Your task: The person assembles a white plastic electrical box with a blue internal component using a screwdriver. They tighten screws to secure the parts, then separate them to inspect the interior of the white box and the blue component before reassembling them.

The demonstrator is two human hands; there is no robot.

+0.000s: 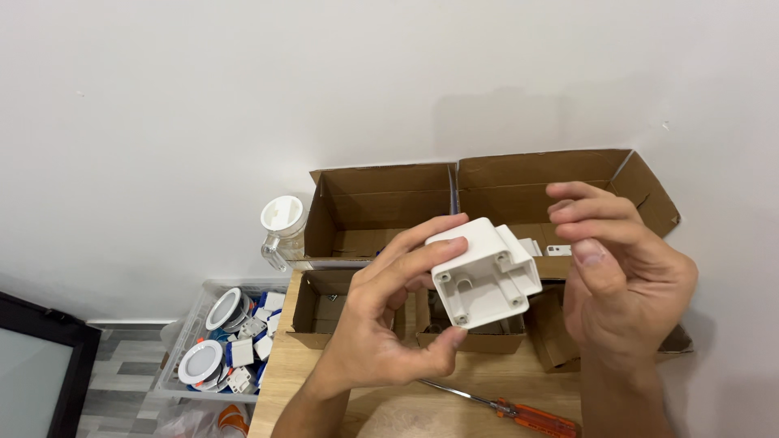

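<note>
My left hand (381, 312) grips a white plastic box-shaped housing (485, 272), fingers along its left side and thumb under its lower edge. The housing's open face points at me and shows screw posts in the corners. My right hand (621, 276) hovers just to the right of it with fingers curled and apart, holding nothing; its thumb is close to the housing's right edge.
Open cardboard boxes (381, 207) stand on the wooden table (280, 369) against a white wall. An orange-handled screwdriver (519, 414) lies at the table's front. A clear jar (282, 231) stands at the left, and a clear bin (188, 324) of round lamps sits on the floor.
</note>
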